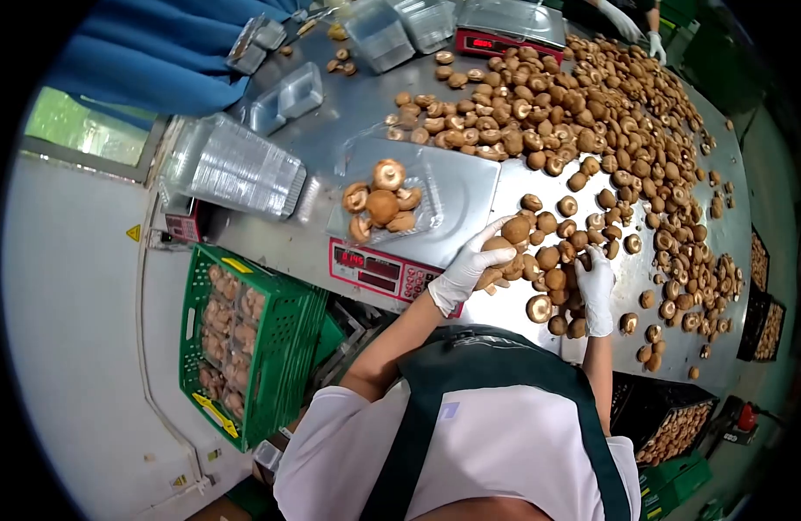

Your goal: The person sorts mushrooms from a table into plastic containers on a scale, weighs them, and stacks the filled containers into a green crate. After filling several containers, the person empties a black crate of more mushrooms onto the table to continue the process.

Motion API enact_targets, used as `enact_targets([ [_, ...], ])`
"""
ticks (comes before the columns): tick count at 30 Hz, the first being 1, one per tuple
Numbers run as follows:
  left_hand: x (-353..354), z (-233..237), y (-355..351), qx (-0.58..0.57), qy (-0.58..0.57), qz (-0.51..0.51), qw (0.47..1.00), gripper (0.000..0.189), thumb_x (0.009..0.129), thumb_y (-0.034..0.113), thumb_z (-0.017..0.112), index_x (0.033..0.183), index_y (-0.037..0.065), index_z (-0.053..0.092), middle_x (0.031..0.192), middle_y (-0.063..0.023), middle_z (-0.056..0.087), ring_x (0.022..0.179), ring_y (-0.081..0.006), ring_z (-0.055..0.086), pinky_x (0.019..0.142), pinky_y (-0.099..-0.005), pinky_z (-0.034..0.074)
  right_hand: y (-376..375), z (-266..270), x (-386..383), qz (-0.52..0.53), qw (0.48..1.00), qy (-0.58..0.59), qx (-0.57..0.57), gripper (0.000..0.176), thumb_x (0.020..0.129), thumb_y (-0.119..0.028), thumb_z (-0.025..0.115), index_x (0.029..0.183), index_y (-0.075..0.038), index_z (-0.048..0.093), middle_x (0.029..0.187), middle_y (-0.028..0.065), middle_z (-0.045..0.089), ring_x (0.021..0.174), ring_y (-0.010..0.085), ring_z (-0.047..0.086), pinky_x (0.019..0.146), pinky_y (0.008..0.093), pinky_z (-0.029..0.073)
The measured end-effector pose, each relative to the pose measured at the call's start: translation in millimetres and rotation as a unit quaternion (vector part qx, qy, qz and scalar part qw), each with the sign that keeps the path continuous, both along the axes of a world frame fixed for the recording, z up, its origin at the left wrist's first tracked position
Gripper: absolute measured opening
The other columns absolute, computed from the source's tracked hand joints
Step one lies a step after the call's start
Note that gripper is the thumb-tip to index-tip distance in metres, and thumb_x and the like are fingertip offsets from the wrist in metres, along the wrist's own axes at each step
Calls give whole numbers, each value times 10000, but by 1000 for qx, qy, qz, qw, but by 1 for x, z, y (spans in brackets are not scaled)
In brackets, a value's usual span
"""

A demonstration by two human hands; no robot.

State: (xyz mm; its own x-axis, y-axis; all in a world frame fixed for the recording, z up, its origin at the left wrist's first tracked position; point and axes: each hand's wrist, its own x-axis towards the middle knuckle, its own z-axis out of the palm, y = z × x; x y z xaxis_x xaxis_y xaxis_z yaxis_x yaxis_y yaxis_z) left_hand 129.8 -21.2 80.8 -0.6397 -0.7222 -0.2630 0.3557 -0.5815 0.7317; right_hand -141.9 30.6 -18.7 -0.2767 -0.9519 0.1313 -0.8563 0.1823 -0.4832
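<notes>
My left hand (472, 267), in a white glove, is curled around brown-capped mushrooms (515, 230) beside the right edge of the scale. My right hand (597, 291), gloved too, reaches down into the loose mushrooms (554, 279) in front of me. Its fingertips are bent among the caps, and what they grip is partly hidden. Left of my hands, a clear plastic tray (429, 204) with several mushrooms (383, 207) in it rests on a weighing scale (468, 187). The scale's red display (353, 260) is lit.
A large mushroom pile (583, 113) spreads over the metal table. Stacked clear trays (235, 165) lie at the left, with a second scale (512, 26) at the back. A green crate (279, 347) of packed mushrooms stands lower left; a black crate (661, 417) is lower right. Another person's gloved hands (622, 19) are at the far end.
</notes>
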Motion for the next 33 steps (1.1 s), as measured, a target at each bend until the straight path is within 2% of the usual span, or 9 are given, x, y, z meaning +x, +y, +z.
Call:
enact_targets([
  [8,50,20,2,-46,-77,34,995,630,808,98,608,1370,86,324,1124,-97,509,880,-114,574,596,-207,546,-21,6,41,12,998,50,21,348,747,-164,660,1063,-30,602,1047,158,617,967,334,571,853,391,457],
  [10,59,32,4,-48,-78,41,995,614,794,96,629,1349,63,367,1081,-72,532,719,-70,562,544,-183,514,-26,10,51,25,995,78,51,346,751,-164,656,1070,-44,591,1036,133,620,965,327,563,843,389,460],
  [18,127,61,-23,-210,-138,222,942,616,773,-4,621,1337,38,377,1221,-103,467,902,-127,565,661,-225,528,-37,6,64,-14,997,78,-4,261,761,-114,627,1013,-49,620,1091,136,597,974,317,555,825,387,464],
  [22,185,67,-51,-365,-236,349,830,592,745,-31,617,1303,49,435,1180,-97,506,911,-158,579,673,-245,532,-42,17,81,-47,997,-51,-26,305,790,-135,625,1064,-1,609,1018,178,631,924,298,610,824,338,471],
  [27,274,125,-82,-361,-357,484,713,565,758,14,635,1293,78,467,1154,-93,544,974,-170,569,812,-281,490,-55,24,100,-79,926,-366,-37,301,884,-173,551,1104,28,596,962,107,649,845,159,599,759,283,475],
  [28,303,131,-99,-504,-430,492,566,539,768,41,645,1279,73,479,1190,-85,541,1060,-196,531,907,-317,437,-56,31,106,-86,903,-418,-44,308,908,-182,521,1118,34,586,968,102,644,847,167,599,751,285,477],
  [30,344,158,-118,-552,-514,504,422,493,760,58,651,1230,22,505,1219,-100,532,1109,-215,507,964,-330,385,-56,50,115,-19,730,-683,-4,358,943,-240,455,1146,40,551,975,93,632,871,185,598,744,299,489],
  [32,388,163,-147,-583,-507,502,389,442,800,66,636,1215,-8,504,1215,-113,536,1099,-224,513,956,-344,394,-56,46,113,15,654,-757,3,406,959,-302,406,1174,27,508,1019,97,617,913,217,602,739,322,505],
  [33,415,159,-161,-573,-501,484,431,451,803,79,638,1225,-1,502,1210,-130,541,1094,-234,519,954,-343,396,-57,52,117,1,653,-757,-5,427,961,-338,389,1175,14,503,1064,107,603,930,231,603,742,328,510],
])
